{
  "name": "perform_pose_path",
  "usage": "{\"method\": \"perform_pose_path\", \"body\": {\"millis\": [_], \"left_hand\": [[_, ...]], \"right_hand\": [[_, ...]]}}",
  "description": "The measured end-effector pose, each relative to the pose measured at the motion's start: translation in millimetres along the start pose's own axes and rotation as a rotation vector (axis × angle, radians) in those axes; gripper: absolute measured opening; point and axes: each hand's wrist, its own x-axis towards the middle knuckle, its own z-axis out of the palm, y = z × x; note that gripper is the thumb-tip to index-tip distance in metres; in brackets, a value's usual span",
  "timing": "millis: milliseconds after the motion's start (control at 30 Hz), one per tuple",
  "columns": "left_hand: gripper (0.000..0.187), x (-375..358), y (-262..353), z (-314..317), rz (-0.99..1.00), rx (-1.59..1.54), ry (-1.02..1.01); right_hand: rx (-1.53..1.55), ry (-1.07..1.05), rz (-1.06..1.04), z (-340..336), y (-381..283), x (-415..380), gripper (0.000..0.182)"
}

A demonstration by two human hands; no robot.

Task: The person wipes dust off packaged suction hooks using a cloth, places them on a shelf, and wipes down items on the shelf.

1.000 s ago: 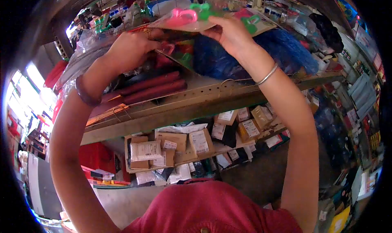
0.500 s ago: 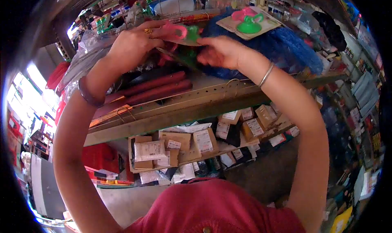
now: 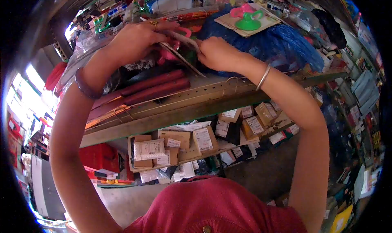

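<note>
At the shelf's (image 3: 192,95) front edge, left hand (image 3: 134,41) and right hand (image 3: 216,53) both pinch a toy card (image 3: 183,55). Risk: card tilts steeply; a loosened pinch could drop it off the edge.

Metal shelf (image 3: 196,100), maroon rolls (image 3: 151,86), blue bundle (image 3: 281,43), carded packs (image 3: 179,53) on top

Both hands' fingers (image 3: 192,43) hide most of the carded packet (image 3: 181,55) at the shelf's (image 3: 212,90) back. Printing on the box labels (image 3: 200,140) underneath is too small to read.
</note>
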Motion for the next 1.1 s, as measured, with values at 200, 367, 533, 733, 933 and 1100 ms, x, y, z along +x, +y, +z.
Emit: {"method": "perform_pose_path", "body": {"millis": [200,367,533,733,933,1100], "left_hand": [[0.034,6,-1,-6,0.005,-0.076,-0.085],[0.028,7,0,-8,-0.007,-0.096,-0.099],[0.022,-4,-6,-12,-0.078,-0.008,-0.125],[0.030,-10,-7,-18,-0.175,-0.129,-0.196],[0.029,-13,-7,-18,-0.154,-0.109,-0.203],[0.028,0,-8,-12,0.006,-0.144,0.029]], "right_hand": [[0.254,-0.026,0.121,5,6,1,0.020],[-0.014,0.059,0.097,-10,-1,-6,0.016],[-0.066,0.276,0.057,-29,0,-4,0.013],[-0.033,0.779,-0.241,-55,21,12,0.017],[-0.613,0.776,-0.471,-66,43,12,0.023],[-0.425,0.468,-0.650,-28,34,17,0.020]]}}
